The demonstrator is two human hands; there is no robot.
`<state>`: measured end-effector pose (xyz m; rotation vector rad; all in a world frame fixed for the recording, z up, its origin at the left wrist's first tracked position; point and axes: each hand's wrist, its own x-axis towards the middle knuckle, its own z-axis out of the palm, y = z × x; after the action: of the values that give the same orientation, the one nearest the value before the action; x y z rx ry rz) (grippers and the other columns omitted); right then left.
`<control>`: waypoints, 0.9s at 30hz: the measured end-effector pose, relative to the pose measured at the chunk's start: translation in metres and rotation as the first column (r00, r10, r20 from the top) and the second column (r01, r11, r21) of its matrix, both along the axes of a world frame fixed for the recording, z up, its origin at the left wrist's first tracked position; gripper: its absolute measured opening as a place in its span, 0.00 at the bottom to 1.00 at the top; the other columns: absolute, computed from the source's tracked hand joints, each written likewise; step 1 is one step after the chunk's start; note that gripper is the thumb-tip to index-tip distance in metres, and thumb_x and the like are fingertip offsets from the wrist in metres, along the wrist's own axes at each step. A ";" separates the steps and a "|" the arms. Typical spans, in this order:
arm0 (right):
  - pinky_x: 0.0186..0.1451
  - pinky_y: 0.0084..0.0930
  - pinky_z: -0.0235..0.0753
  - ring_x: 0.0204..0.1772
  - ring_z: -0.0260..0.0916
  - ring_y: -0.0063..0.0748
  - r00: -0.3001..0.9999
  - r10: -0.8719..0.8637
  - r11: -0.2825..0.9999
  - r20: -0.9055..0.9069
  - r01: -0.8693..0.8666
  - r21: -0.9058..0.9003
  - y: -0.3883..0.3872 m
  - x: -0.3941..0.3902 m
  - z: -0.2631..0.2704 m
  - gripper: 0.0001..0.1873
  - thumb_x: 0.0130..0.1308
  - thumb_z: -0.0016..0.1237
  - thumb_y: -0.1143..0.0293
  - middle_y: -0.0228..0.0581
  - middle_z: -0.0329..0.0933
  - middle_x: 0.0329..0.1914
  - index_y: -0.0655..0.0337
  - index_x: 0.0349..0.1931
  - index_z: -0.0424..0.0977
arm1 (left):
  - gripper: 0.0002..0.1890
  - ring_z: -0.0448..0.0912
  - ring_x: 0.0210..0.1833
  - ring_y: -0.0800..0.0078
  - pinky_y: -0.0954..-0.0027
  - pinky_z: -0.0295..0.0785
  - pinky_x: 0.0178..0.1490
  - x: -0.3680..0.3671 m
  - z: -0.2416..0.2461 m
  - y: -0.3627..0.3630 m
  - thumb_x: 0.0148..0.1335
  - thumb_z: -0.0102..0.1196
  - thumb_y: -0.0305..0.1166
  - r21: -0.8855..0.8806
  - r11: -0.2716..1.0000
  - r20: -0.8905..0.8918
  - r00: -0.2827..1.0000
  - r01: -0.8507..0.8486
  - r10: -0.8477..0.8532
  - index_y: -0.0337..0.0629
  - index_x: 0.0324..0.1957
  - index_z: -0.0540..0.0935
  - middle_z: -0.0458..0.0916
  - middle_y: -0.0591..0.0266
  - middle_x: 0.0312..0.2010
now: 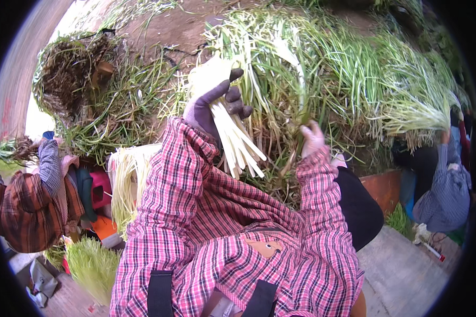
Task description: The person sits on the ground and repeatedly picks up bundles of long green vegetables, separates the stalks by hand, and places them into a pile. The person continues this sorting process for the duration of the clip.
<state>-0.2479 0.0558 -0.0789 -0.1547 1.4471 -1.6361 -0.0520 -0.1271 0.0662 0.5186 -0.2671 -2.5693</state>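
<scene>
My left hand (212,105), in a dark purple glove, is wrapped around a bundle of pale yellow-white leafy stalks (238,138). Their cut-looking ends point down toward my lap, and the upper part is washed out by glare. To the right, my right hand (313,138) pinches a single green-and-white leafy plant (301,91) that stands up from the fingers. Brownish outer leaves hang below that hand. In front of both hands spreads a thick heap of long green leafy plants (333,71), with roots and brown bases toward me.
A clump of plants with brown roots (71,75) lies at the upper left. Pale stalks (129,182) drape over a support by my left elbow. Green bundles (91,265) stand at the lower left. One person (39,210) works at left, another (444,198) at right.
</scene>
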 end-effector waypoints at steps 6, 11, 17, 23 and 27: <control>0.49 0.17 0.68 0.43 0.69 0.20 0.990 0.112 0.994 -0.087 -0.110 0.025 0.024 0.031 0.001 0.11 0.65 0.43 0.74 0.30 0.74 0.40 0.63 0.48 0.68 | 0.26 0.76 0.25 0.70 0.63 0.77 0.37 -0.015 -0.007 0.008 0.56 0.57 0.31 -0.190 0.954 0.427 0.895 0.232 -0.132 0.38 0.56 0.66 0.79 0.56 0.33; 0.50 0.16 0.64 0.43 0.65 0.16 0.939 0.191 0.978 -0.287 -0.207 -0.028 0.036 0.060 0.018 0.13 0.62 0.48 0.77 0.25 0.72 0.41 0.61 0.47 0.69 | 0.15 0.77 0.23 0.69 0.65 0.78 0.33 -0.023 -0.023 0.014 0.52 0.62 0.30 0.000 0.910 0.693 0.656 0.414 -0.298 0.35 0.42 0.76 0.80 0.57 0.26; 0.64 0.29 0.58 0.60 0.62 0.35 0.758 0.553 0.830 -0.345 -0.469 0.301 0.026 0.065 0.043 0.33 0.60 0.52 0.55 0.44 0.66 0.55 0.67 0.59 0.59 | 0.10 0.78 0.24 0.66 0.64 0.78 0.28 -0.027 -0.059 0.015 0.52 0.61 0.27 -0.110 0.841 0.688 0.651 0.529 -0.320 0.35 0.35 0.77 0.79 0.57 0.24; 0.47 0.16 0.67 0.41 0.68 0.15 0.970 0.238 0.969 -0.054 -0.241 -0.052 0.001 0.067 0.045 0.11 0.64 0.48 0.72 0.27 0.75 0.39 0.63 0.46 0.71 | 0.11 0.78 0.24 0.67 0.68 0.77 0.27 -0.027 -0.077 0.023 0.50 0.61 0.21 -0.407 0.825 0.456 0.870 0.392 -0.188 0.33 0.37 0.76 0.78 0.56 0.24; 0.35 0.14 0.69 0.32 0.69 0.15 0.998 0.031 0.997 0.052 -0.028 -0.065 0.010 0.066 0.021 0.04 0.63 0.48 0.72 0.23 0.74 0.29 0.57 0.37 0.73 | 0.12 0.78 0.25 0.68 0.68 0.77 0.30 -0.026 -0.073 0.018 0.50 0.60 0.21 -0.419 0.826 0.523 0.844 0.376 -0.119 0.32 0.39 0.77 0.80 0.54 0.27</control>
<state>-0.1823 0.0662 -0.0576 -0.1674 1.3472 -1.6516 -0.0783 -0.1093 -0.0067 0.9536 -1.2359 -2.4186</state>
